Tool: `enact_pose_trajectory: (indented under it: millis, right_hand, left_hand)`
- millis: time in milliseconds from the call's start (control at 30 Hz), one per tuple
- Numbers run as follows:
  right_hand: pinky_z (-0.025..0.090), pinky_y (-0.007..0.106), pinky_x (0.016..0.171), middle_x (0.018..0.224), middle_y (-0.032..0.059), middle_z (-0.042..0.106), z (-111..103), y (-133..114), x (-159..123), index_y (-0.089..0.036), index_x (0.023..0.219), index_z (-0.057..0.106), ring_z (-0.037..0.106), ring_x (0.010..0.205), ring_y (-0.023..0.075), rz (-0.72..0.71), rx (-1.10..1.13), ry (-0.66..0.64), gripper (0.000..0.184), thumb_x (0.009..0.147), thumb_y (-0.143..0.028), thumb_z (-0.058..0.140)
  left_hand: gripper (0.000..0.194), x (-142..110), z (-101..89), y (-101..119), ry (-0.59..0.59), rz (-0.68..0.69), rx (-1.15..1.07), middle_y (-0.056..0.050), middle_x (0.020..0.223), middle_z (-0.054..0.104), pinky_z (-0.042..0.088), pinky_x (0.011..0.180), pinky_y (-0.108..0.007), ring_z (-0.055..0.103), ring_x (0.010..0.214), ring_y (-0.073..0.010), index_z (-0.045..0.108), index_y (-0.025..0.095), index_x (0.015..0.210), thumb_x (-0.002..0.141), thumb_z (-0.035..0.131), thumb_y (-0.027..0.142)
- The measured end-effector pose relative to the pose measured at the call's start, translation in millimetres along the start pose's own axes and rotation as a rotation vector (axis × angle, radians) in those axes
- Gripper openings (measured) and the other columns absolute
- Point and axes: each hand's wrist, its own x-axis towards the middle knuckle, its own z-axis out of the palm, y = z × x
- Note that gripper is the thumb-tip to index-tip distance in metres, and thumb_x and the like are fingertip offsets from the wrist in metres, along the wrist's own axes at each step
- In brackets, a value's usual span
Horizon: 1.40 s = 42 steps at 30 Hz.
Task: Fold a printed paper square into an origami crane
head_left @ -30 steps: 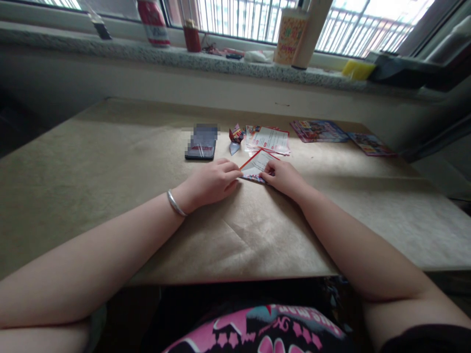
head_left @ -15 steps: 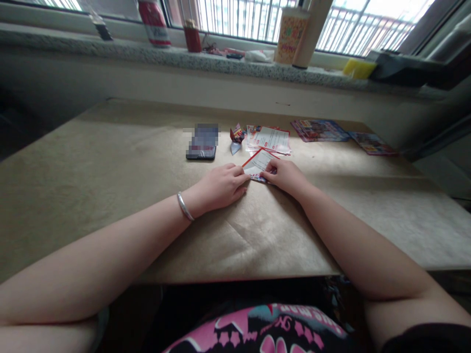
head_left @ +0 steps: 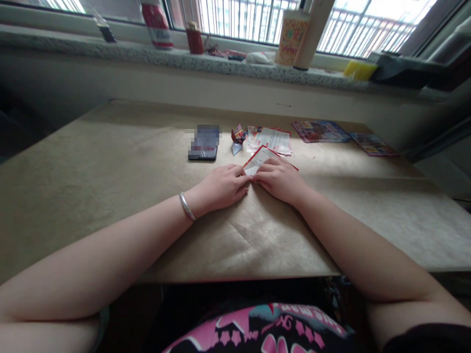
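Note:
A folded sheet of white paper with a red border (head_left: pixel 259 159) lies on the table between my hands, its lower part hidden under my fingers. My left hand (head_left: pixel 222 187), with a silver bangle (head_left: pixel 187 206) on its wrist, has its fingertips on the sheet's lower left edge. My right hand (head_left: pixel 279 179) presses on the lower right of the sheet. The fingertips of both hands nearly meet. Just beyond lie a stack of red-bordered paper sheets (head_left: pixel 270 139) and a small folded colourful paper piece (head_left: pixel 238 138).
A smartphone (head_left: pixel 203 142) lies left of the papers, and two printed leaflets (head_left: pixel 320 131) (head_left: pixel 373 144) lie to the right. Brown kraft paper (head_left: pixel 110 181) covers the table. Behind stands a granite windowsill (head_left: pixel 165 58) holding a red can (head_left: pixel 157 25), a patterned cup (head_left: pixel 292 34) and other small items.
My hands have moved closer together, and my right hand now covers more of the folded sheet. The sheet has shifted slightly, its red-edged corner showing further right.

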Motion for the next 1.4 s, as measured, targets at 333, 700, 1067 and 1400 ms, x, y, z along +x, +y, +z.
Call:
enact_pose_trajectory:
  millis: [333, 700, 1067, 1400]
  right_hand:
    - [0.034, 0.035, 0.084, 0.097, 0.0057, 0.071, -5, 6, 1, -0.026, 0.107, 0.070, 0.054, 0.096, 0.0219, -0.069, -0.132, -0.053, 0.029, 0.097, -0.027, 0.043]
    - [0.039, 0.032, 0.074, 0.097, 0.0043, 0.072, -17, 17, -4, -0.027, 0.093, 0.077, 0.060, 0.085, 0.0199, 0.066, -0.058, -0.121, 0.026, 0.086, -0.023, 0.052]
    - [0.040, 0.031, 0.070, 0.099, 0.0004, 0.074, -36, 39, -19, -0.029, 0.082, 0.076, 0.064, 0.087, 0.0205, 0.223, -0.073, -0.273, 0.020, 0.075, -0.019, 0.060]
    - [0.044, 0.026, 0.069, 0.104, -0.0049, 0.074, -42, 56, -30, -0.031, 0.088, 0.077, 0.066, 0.091, 0.0163, 0.291, -0.079, -0.328, 0.023, 0.080, -0.023, 0.056]
  left_hand:
    - [0.038, -1, 0.3, 9, -0.016, -0.048, -0.002, -0.013, 0.107, 0.062, 0.047, 0.092, -0.040, 0.056, 0.102, -0.0252, 0.061, 0.015, 0.120, 0.092, 0.046, 0.035]
    - [0.033, 4, 0.1, 4, -0.027, 0.000, 0.004, -0.011, 0.099, 0.062, 0.047, 0.087, -0.037, 0.056, 0.095, -0.0239, 0.065, 0.016, 0.113, 0.092, 0.046, 0.034]
    - [0.039, 6, 6.8, 1, -0.012, -0.009, -0.005, -0.011, 0.108, 0.058, 0.042, 0.094, -0.040, 0.051, 0.103, -0.0259, 0.059, 0.021, 0.125, 0.093, 0.046, 0.038]
    - [0.035, 7, 8.4, -2, 0.025, 0.030, -0.009, -0.009, 0.110, 0.060, 0.038, 0.100, -0.040, 0.051, 0.109, -0.0251, 0.061, 0.021, 0.121, 0.093, 0.046, 0.037]
